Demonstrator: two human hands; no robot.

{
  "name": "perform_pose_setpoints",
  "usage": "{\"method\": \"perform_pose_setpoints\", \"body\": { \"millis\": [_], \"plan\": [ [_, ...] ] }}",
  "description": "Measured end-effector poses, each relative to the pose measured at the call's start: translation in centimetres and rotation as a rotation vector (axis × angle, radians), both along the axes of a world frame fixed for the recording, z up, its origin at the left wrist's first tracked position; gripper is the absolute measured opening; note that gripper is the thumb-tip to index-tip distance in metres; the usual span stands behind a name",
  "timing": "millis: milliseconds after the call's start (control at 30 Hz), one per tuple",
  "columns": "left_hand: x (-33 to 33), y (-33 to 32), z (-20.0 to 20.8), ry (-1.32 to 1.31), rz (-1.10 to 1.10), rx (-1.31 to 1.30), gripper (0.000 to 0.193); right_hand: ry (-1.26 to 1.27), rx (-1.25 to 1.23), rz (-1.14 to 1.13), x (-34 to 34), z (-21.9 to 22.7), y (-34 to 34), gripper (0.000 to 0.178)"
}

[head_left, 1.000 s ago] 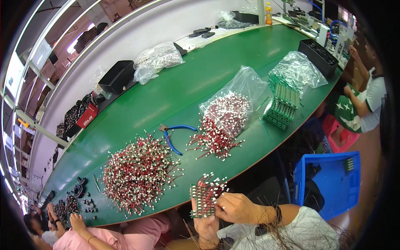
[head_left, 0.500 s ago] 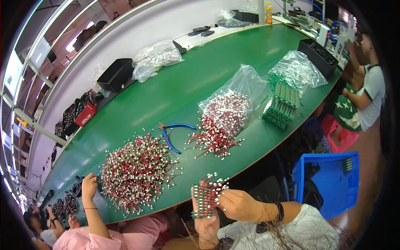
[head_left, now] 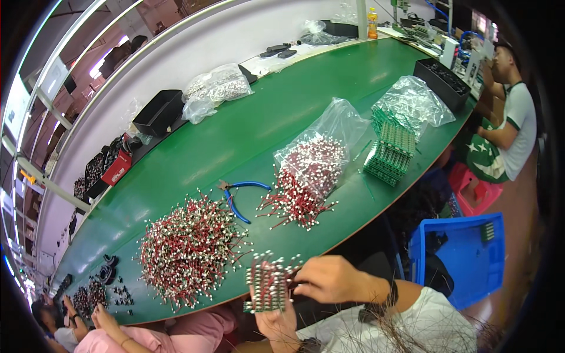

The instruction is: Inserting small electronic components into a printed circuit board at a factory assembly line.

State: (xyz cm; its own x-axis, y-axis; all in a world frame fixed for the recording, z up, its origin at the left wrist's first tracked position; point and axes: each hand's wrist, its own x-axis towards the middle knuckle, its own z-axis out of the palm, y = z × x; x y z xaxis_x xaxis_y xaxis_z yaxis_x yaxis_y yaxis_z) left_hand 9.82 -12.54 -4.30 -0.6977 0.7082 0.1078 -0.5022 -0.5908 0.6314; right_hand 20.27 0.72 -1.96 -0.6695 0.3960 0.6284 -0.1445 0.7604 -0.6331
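My left hand (head_left: 276, 322) holds a green circuit board panel (head_left: 265, 305) from below, above the table's near edge. Rows of red wires with white connectors (head_left: 272, 276) stand across the panel. Against its right side, my right hand (head_left: 331, 279) is closed with fingertips pressed together; what they pinch, if anything, is hidden. Left of the panel lies a large heap of red wires with white plugs (head_left: 191, 253). Beyond it rest blue-handled cutting pliers (head_left: 238, 203), their handles spread. A clear bag of similar red wires (head_left: 318, 156) spills onto the green table (head_left: 265, 235).
Stacked green circuit boards (head_left: 389, 154) stand at the right beside a clear plastic bag (head_left: 415, 100) and a black bin (head_left: 444, 82). A blue crate (head_left: 465, 253) and pink stool (head_left: 474, 191) are below. Co-workers sit at left, a pink sleeve (head_left: 112, 341) close by, and far right (head_left: 512, 123).
Both my hands and the panel have shifted slightly left, and the panel's wires lie flatter over it. The pink-sleeved co-worker's raised hand has come down beside the table edge.
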Motion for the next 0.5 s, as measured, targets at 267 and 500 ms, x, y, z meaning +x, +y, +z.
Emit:
{"method": "perform_pose_setpoints", "body": {
  "millis": [267,500],
  "plan": [
    [-1.1,-1.0,-1.3,-0.038,0.065,0.051,0.076,-0.204,0.116,-0.435,0.9,0.1,8.0,0.015],
    [-0.8,-1.2,-1.7,-0.075,0.014,0.035,0.079,-0.149,0.104,-0.432,-1.6,1.2,7.5,0.033]
  ]
}}
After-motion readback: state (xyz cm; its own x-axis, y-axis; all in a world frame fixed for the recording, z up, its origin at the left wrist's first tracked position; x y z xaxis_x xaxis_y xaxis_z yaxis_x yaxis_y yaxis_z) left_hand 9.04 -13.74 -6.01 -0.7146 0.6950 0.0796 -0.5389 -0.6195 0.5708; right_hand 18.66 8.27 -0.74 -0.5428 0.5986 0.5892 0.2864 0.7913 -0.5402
